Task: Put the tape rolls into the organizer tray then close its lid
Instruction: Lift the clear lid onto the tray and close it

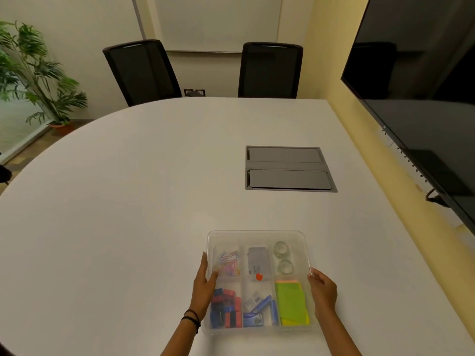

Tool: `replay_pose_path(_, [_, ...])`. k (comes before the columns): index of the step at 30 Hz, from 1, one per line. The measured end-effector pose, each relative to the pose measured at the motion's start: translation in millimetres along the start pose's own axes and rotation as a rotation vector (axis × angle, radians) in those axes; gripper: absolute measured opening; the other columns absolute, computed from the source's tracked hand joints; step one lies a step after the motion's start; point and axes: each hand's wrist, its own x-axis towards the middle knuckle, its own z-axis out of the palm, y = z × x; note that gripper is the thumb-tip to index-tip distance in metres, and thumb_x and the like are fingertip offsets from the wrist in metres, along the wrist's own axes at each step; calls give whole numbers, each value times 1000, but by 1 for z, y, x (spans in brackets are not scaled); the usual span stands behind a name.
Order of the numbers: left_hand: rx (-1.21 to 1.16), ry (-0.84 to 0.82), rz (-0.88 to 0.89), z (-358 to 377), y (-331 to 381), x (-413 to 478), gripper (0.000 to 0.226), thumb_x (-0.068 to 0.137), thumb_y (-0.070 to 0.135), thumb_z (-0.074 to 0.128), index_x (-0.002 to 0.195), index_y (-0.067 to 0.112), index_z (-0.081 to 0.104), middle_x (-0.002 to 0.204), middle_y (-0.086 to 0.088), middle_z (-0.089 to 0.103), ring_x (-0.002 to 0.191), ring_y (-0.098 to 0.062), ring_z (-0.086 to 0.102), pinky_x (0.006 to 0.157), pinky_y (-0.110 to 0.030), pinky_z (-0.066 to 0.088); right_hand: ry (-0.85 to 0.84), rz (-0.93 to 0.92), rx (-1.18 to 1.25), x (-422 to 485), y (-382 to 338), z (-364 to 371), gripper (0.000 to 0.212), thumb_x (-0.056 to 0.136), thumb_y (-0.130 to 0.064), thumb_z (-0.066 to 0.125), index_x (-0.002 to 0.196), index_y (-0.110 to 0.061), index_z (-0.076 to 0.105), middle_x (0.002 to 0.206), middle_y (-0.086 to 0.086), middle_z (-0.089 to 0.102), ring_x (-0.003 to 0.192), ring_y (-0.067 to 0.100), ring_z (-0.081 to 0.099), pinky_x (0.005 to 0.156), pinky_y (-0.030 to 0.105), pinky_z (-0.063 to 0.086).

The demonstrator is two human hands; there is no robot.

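Observation:
A clear plastic organizer tray [257,233] sits on the white table near its front edge, with a transparent lid lying over it. Two clear tape rolls [280,247] [285,266] lie in the tray's far right compartment, one behind the other. My left hand [204,286] grips the lid's left edge, thumb on top. My right hand [323,291] holds the lid's right edge. Other compartments hold coloured paper clips, a grey stapler, red and blue binder clips, staple boxes and green sticky notes.
A grey cable hatch [289,169] is set flush in the table [128,201] beyond the tray. Two black chairs [144,70] [270,70] stand at the far side. A large dark screen [424,98] hangs on the right wall. A potted plant [38,73] stands at left.

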Motion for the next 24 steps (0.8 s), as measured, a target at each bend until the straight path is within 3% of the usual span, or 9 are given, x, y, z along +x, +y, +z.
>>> replay_pose_path(12, [-22, -28, -62, -9, -1, 15, 63, 95, 22, 50, 147, 17, 16, 155, -7, 25, 139, -27, 31, 111, -44, 31, -23, 23, 38, 6, -10, 13, 33, 86, 7, 57, 119, 6, 59, 125, 23, 62, 116, 35, 58, 99, 39, 45])
replay_pose_path(24, [88, 21, -36, 0, -7, 25, 54, 98, 16, 45, 146, 10, 22, 151, -13, 32, 134, -34, 37, 107, -48, 36, -12, 7, 15, -1, 5, 6, 31, 87, 2, 59, 118, 5, 60, 123, 22, 63, 115, 33, 59, 101, 41, 45])
